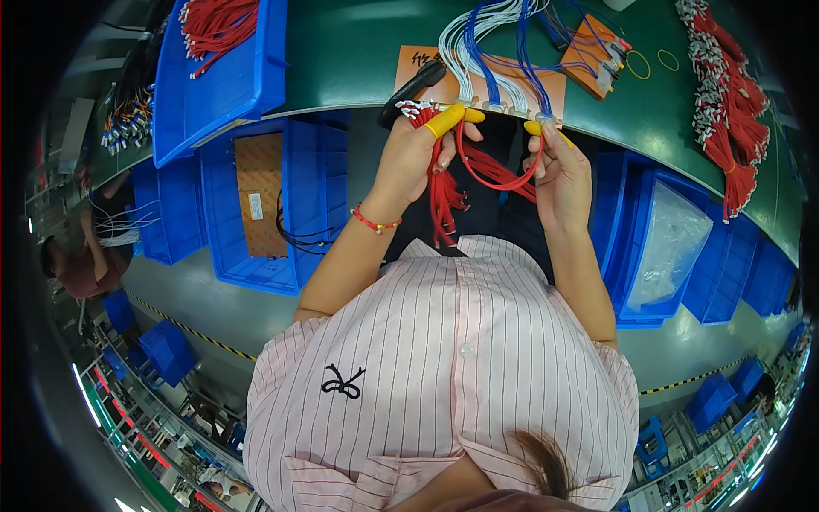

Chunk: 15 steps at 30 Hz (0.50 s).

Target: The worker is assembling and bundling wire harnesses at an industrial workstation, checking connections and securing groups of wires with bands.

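Observation:
My left hand [405, 166], with a yellow finger cot, is closed round a bundle of red cables [445, 200] with white connector ends, held at the green bench's front edge. My right hand [563, 175], also with yellow on a finger, pinches the end of a red cable [502, 185] that loops over from the left hand. Its fingertips are at the rightmost of several clear connectors [495, 107] lined up along the edge; whether the cable end is inside cannot be seen. White wires [452, 43] and blue wires [522, 51] run back from these connectors.
A black curved handle [418, 90] lies beside the left hand on an orange-brown board [409, 61]. Another board [589, 55] holds blue wires. Red cable bundles lie at right [725, 111] and in a blue bin [273, 60]. Blue crates [222, 239] stand below the bench.

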Motion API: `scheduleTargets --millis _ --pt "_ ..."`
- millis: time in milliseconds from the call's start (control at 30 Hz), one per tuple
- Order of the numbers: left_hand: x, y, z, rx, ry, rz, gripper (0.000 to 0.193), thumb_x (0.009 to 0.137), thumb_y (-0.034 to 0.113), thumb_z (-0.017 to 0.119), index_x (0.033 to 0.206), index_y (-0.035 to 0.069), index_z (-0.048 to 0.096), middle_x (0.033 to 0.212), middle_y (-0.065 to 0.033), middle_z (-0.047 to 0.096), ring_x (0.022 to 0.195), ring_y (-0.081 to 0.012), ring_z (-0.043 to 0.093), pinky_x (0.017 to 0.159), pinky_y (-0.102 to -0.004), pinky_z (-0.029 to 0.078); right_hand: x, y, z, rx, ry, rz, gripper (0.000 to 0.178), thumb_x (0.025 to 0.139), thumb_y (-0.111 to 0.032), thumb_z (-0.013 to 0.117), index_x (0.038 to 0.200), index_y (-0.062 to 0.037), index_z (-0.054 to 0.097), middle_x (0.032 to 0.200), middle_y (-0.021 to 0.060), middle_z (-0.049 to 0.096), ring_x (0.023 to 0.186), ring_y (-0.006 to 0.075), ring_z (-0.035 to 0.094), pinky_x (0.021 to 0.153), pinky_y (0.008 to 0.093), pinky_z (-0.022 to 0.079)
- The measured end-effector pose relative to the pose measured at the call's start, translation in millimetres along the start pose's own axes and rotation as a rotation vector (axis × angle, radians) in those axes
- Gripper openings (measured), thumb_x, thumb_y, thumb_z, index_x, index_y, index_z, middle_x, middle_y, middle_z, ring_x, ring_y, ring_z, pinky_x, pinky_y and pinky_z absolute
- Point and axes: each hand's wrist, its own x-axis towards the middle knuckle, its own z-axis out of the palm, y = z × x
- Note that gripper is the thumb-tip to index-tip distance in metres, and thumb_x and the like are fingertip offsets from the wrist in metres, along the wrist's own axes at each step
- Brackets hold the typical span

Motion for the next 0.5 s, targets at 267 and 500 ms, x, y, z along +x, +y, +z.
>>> scheduleTargets --millis 267,500 --pt "-8.1 9.4 -1.9 0.033 0.017 -0.013 0.027 0.100 0.015 0.049 0.109 -0.007 0.062 0.084 -0.0106 0.069 0.048 -0.0045 0.043 0.041 -0.0188 0.030 -13.5 -9.9 -12.2 -0.421 -0.033 -0.022 0.032 0.099 -0.027 0.058 0.108 0.0026 0.065 0.085 0.0030 0.066 0.066 0.0046 0.051 0.064 0.0205 0.041" --pt "0.2 1.7 4.8 -0.037 0.044 -0.051 0.023 0.098 0.015 0.053 0.094 -0.003 0.067 0.074 -0.0051 0.066 0.047 -0.0039 0.044 0.042 -0.0186 0.031 2.7 -1.3 -2.0 -0.317 -0.103 -0.033 0.032 0.099 -0.028 0.056 0.105 0.0021 0.067 0.082 0.0024 0.065 0.072 0.0051 0.053 0.068 0.0212 0.042"
